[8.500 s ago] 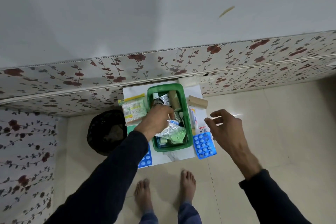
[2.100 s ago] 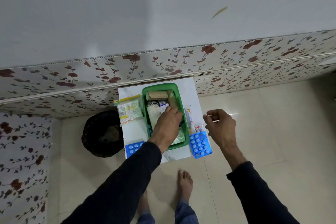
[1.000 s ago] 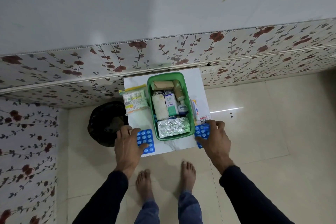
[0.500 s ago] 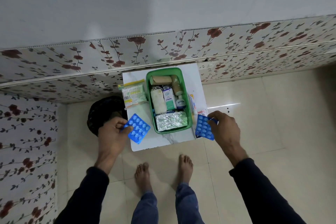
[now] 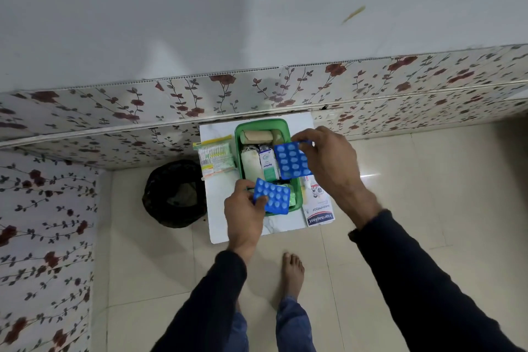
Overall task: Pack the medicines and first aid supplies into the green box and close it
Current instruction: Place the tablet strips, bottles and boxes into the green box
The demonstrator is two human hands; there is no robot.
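Left hand (image 5: 243, 210) pinching a blue blister pack (image 5: 272, 196) over the near end of the green box (image 5: 239, 134); right hand (image 5: 328, 163) gripping a second blue blister pack (image 5: 291, 160) above the box's right side. Box open on the small white table (image 5: 220, 208), bandage roll (image 5: 256, 136) at its far end, cotton-bud packet (image 5: 215, 158) left, plaster packet (image 5: 318, 210) right

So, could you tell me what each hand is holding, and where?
Left hand: a blue blister pack by its left edge. Right hand: another blister pack by its top-right corner.
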